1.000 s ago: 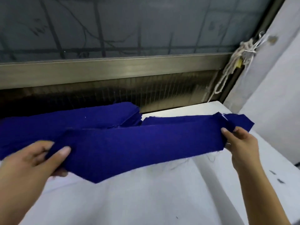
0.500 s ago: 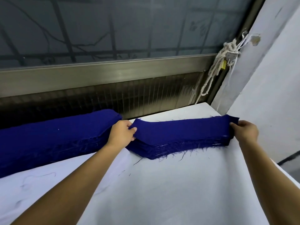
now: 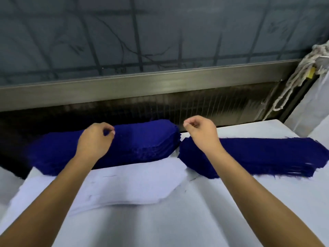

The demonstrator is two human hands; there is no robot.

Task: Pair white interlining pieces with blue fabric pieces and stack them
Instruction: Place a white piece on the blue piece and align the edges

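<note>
Two stacks of blue fabric pieces lie along the far edge of the white table. My left hand point(image 3: 96, 139) is over the left blue stack point(image 3: 146, 139), its curled thumb and fingertips pinching at the top piece. My right hand point(image 3: 201, 134) hovers with curled fingers above the left end of the right blue stack point(image 3: 263, 155) and holds nothing. A pile of white interlining pieces point(image 3: 128, 186) lies flat in front of the left stack, between my forearms.
The white table point(image 3: 231, 211) stretches toward me. Behind the stacks run a dark metal grille and a metal rail point(image 3: 160, 86). A knotted white rope point(image 3: 293, 82) hangs at the far right beside a white wall.
The blue piece held up a second ago now lies on the right stack. Both hands have let go of it; my left hand moved to the left stack and my right hand moved left.
</note>
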